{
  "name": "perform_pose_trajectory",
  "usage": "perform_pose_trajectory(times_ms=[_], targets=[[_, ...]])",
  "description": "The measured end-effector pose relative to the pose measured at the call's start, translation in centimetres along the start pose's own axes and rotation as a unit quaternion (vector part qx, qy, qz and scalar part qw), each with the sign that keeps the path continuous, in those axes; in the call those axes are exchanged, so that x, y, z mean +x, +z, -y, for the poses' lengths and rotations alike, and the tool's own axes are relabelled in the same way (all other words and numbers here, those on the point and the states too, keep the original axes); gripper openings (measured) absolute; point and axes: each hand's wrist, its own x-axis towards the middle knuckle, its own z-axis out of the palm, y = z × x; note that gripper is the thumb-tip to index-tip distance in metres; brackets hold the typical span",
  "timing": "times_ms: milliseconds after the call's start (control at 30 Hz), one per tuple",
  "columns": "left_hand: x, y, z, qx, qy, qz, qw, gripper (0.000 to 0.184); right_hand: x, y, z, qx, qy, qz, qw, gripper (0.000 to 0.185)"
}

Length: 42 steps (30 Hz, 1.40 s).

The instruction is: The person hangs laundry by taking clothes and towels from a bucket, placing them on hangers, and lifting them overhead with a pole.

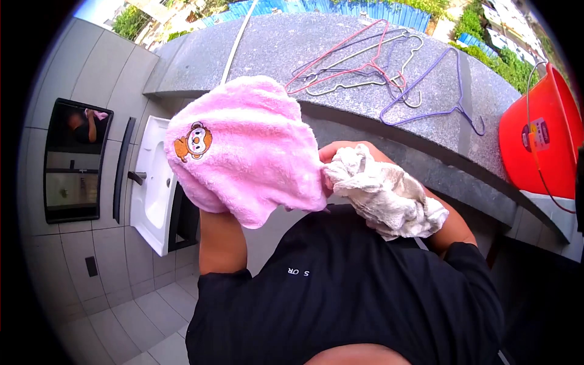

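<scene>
White sink (154, 207) near a dark-framed mirror (76, 159) on tiled wall (109, 79)

head camera | worn overhead | faces forward, steeply down | close above hands (332, 149)

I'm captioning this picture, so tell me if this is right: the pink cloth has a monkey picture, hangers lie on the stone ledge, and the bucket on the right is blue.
The bucket's colour is wrong: the head view shows the bucket is red. The pink cloth has a monkey picture, and hangers lie on the stone ledge.
</scene>
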Motion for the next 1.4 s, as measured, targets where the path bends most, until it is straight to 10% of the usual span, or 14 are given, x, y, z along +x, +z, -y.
perform_pose_trajectory(times_ms=[67, 200, 233, 300, 400, 500, 600, 733, 800, 900, 1000, 1067, 1267, 1400], targets=[[-1.5, -0.7, -3.6, 0.024, 0.039, 0.007, 0.999, 0.065, 1.4, 0.0, -0.8, -0.141, -0.105, 0.013, 0.984, 0.024], [-5.7, -11.1, -6.6, 0.02, 0.134, -0.032, 0.99, 0.068, 2.6, -0.1, -0.1, 0.054, 0.008, 0.122, 0.991, 0.022], [-6.7, -10.4, -4.5, 0.035, 0.137, -0.291, 0.946, 0.06, 3.0, 0.4, -0.2, 0.006, -0.01, 0.118, 0.993, 0.023], [-10.5, -14.7, 1.7, -0.037, -0.008, -0.138, 0.99, 0.064, 4.2, 0.4, -2.0, -0.009, -0.006, 0.151, 0.989, 0.023], [-14.9, -12.2, 8.8, -0.012, -0.198, -0.335, 0.921, 0.056, 4.6, 0.1, -5.6, -0.053, -0.004, 0.172, 0.984, 0.025], [-18.8, -15.0, 9.3, 0.341, -0.329, -0.276, 0.836, 0.041, 3.9, 0.0, -7.0, 0.02, 0.066, 0.146, 0.987, 0.031], [-17.8, -12.9, 2.5, 0.478, -0.298, -0.245, 0.789, 0.032, 4.0, -0.6, -6.5, 0.05, 0.078, 0.126, 0.988, 0.025], [-17.8, -9.3, -8.9, 0.385, -0.036, -0.273, 0.881, 0.057, 3.9, 3.9, -3.3, 0.106, 0.127, 0.1, 0.981, 0.021], [-19.6, -11.3, -14.0, 0.283, 0.094, -0.204, 0.932, 0.081, 5.7, 6.0, -2.4, -0.028, 0.061, 0.157, 0.985, 0.022], [-19.4, -16.8, -12.4, -0.275, 0.207, -0.061, 0.937, 0.089, 6.6, 12.9, -0.8, 0.008, 0.035, 0.239, 0.97, 0.026], [-15.8, -17.4, -6.9, -0.199, 0.226, -0.163, 0.94, 0.075, 8.7, 17.5, -2.6, -0.116, -0.053, 0.302, 0.945, 0.037], [-12.4, -19.4, -4.3, -0.078, 0.147, -0.276, 0.947, 0.063, 9.8, 18.5, -4.7, -0.27, -0.211, 0.229, 0.911, 0.038], [-13.0, -18.6, -7.3, -0.114, 0.073, -0.204, 0.97, 0.067, 8.8, 13.3, -4.3, -0.336, -0.131, -0.065, 0.93, 0.04], [-13.1, -18.0, -6.0, -0.262, 0.165, 0.147, 0.939, 0.066, 8.1, 12.0, -2.7, -0.389, -0.203, -0.202, 0.875, 0.043]])
